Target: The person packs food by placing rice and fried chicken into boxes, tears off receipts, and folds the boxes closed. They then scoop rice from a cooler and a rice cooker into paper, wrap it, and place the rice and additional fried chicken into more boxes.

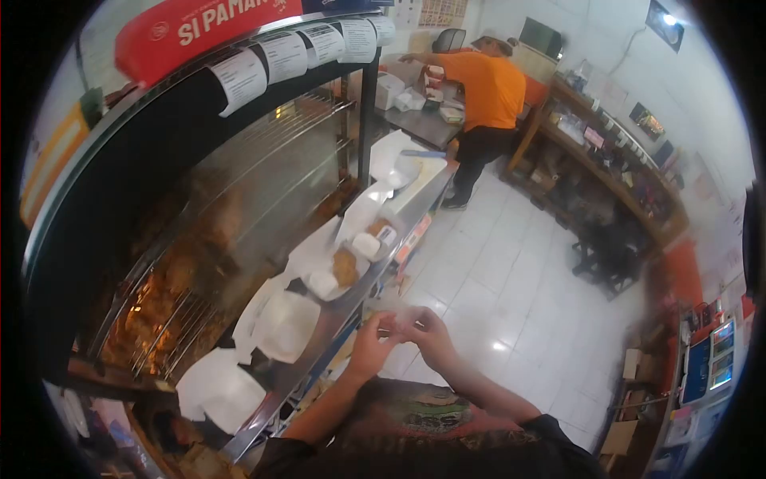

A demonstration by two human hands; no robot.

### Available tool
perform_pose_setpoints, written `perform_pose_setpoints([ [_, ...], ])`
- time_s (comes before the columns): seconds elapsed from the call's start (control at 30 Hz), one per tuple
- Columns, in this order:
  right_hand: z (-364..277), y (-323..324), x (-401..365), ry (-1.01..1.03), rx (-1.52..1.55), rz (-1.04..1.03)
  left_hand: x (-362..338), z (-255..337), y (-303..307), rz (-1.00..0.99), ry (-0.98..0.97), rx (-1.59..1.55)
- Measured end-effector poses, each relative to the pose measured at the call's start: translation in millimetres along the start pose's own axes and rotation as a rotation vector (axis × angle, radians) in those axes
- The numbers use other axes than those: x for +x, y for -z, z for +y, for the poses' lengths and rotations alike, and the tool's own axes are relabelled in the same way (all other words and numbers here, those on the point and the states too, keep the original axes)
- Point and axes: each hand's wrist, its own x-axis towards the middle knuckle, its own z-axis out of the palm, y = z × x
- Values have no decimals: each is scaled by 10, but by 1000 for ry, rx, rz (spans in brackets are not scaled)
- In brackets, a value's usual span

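Observation:
My left hand [373, 339] and my right hand [431, 339] meet in front of my body, fingers bent together around something pale and thin, too blurred to name. Left of them, a metal counter holds a row of open white boxes. The nearest ones, a box [219, 395] at the front and another box [286, 326] behind it, show no food. Further back, one box holds a brown fried piece [345, 268] beside white rice [322, 284]. Behind that, another box has a brown piece and a small white packet [367, 245].
A glass-fronted display cabinet [239, 184] with brown food stands left of the counter. Receipts [239, 80] hang from its top. A person in an orange shirt [487, 88] stands at a back table. Wooden shelves [598, 152] line the right wall, beyond the tiled floor [511, 279].

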Motion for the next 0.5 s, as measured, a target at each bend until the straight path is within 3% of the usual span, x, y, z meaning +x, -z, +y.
perform_pose_setpoints([
  [0.1,0,163,388,-30,-334,-16,429,-159,199,-70,162,1],
  [0.13,3,173,459,-16,-334,37,550,-112,220,-23,118,37],
  [0.2,-9,149,672,16,-320,142,765,-277,243,135,82,-27],
  [0.33,-101,159,1021,131,-306,91,1069,7,264,523,54,-43],
  [0.43,0,132,1383,162,-301,20,1151,358,261,691,-730,620],
  [0.47,28,127,1488,174,-347,-11,1124,332,283,368,-742,437],
  [0.5,22,87,1575,183,-391,-44,1193,318,246,312,-633,458],
])
